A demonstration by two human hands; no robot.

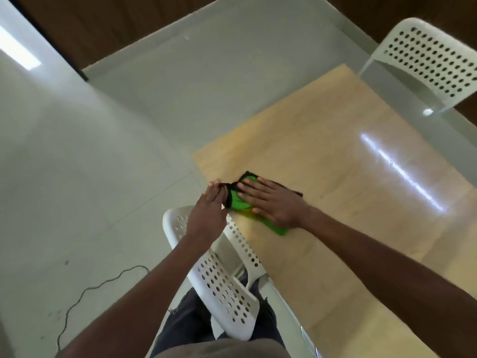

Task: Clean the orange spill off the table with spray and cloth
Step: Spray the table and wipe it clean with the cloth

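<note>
Pale wood-grain bench [335,177], smooth and glossy, streaked with a bright reflected strip of light; grey floor [77,177] around it. Green cloth [238,202] with a dark black edge, soft and crumpled, lying flat on the bench near its corner. Right hand [273,202] spread flat on the cloth, fingers straight, pressing it down and hiding most of its middle. Left hand [210,210] just beside the cloth at the bench edge, pinching the cloth's black border between fingertips. White plastic chair [222,280] full of round holes below the cloth, partly hidden by the left forearm. Second perforated white chair [433,60] beyond the cloth, at the far end of the bench, cut off by the frame edge. Thin dark cable [90,288] snaking over the floor. Edges of the cloth blurred, hard to make out.
</note>
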